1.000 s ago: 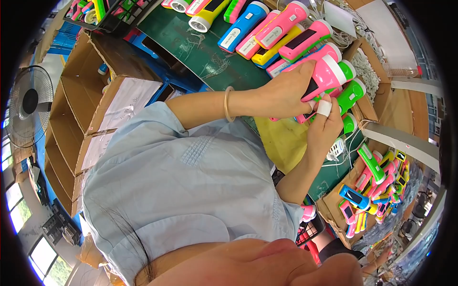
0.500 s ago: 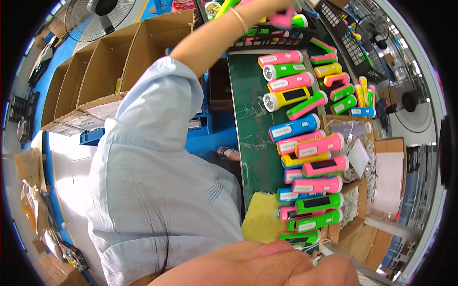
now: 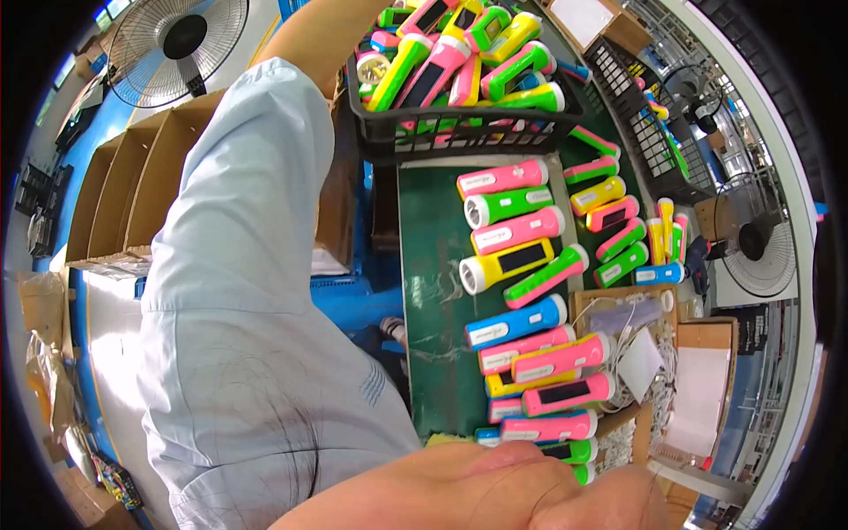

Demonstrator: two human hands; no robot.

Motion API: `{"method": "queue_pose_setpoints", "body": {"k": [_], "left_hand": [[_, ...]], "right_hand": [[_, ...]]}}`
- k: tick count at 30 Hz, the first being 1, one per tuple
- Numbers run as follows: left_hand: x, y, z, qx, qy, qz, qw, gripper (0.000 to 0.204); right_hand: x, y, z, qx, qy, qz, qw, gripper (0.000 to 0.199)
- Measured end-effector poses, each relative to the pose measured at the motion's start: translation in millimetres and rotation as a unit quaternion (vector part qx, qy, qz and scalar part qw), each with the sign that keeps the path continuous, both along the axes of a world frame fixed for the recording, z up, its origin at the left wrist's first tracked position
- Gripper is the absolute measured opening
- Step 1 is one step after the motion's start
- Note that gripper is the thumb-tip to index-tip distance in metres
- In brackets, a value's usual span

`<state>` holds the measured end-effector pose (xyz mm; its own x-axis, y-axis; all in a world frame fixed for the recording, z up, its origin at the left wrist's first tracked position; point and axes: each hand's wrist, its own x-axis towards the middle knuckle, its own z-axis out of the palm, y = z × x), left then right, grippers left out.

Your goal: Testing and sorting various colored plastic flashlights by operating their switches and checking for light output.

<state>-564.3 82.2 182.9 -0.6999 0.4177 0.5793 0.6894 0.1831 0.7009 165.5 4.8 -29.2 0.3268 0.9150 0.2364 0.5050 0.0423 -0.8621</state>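
Observation:
My left arm, in a light blue sleeve [image 3: 234, 212], stretches toward the top edge, and only its bare forearm [image 3: 322, 31] shows there. The left hand is cut off by the frame, so its grip is hidden. Nearest to this forearm is a black plastic crate [image 3: 459, 124], heaped with pink, green and yellow flashlights [image 3: 433, 71]. Below the crate, more flashlights lie in a column on the green tabletop [image 3: 433, 380], among them a blue one [image 3: 517, 321] and a pink one with a dark panel [image 3: 568, 394]. My right hand is out of sight.
Smaller groups of flashlights, with a yellow one [image 3: 599, 194], lie farther right. Beside them is a box [image 3: 676, 305] of white cables. Another black crate [image 3: 649, 115] stands at upper right. A divided cardboard carton [image 3: 132, 199] and a fan [image 3: 185, 37] are at left.
My left hand, earlier over the crate with something pink at its fingers, has gone past the top edge. The forearm swung left. The view shifted, showing more of the crate.

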Motion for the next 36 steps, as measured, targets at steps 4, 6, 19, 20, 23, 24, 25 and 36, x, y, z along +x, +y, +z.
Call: {"method": "queue_pose_setpoints", "body": {"k": [4,6,19,20,23,24,25,36], "left_hand": [[-36.3,33.7,-10.0,0.162,-0.108,-0.128,0.972,0.038],[-32.1,54.7,-14.6,0.088,0.14,-0.025,0.986,0.047],[-90.0,131.7,-62.7,-0.085,0.134,0.188,0.969,0.033],[-54.1,155.7,-59.4,-0.075,0.201,0.19,0.958,0.032],[35.4,180.2,-34.9,-0.113,0.224,-0.068,0.966,0.033],[65.4,175.7,-36.1,-0.094,0.235,-0.168,0.953,0.035],[164.4,165.1,4.3,-0.333,-0.008,-0.156,0.93,0.032],[277.6,256.1,-251.8,-0.572,0.211,-0.267,0.747,0.044]], "right_hand": [[-47.9,38.0,-12.1,0.005,0.061,0.004,0.998,0.026],[-59.0,51.6,-8.2,0.006,0.078,0.001,0.997,0.026],[-105.6,105.2,5.2,-0.017,0.207,-0.012,0.978,0.028],[-101.6,101.8,7.2,-0.02,0.208,-0.033,0.977,0.029],[-72.1,66.0,17.1,-0.046,0.212,-0.094,0.972,0.029],[-58.8,54.0,21.9,-0.054,0.215,-0.107,0.969,0.029],[-44.4,43.8,26.1,-0.058,0.214,-0.136,0.966,0.03],[-14.3,-17.3,7.1,-0.075,0.279,0.009,0.957,0.027]]}}
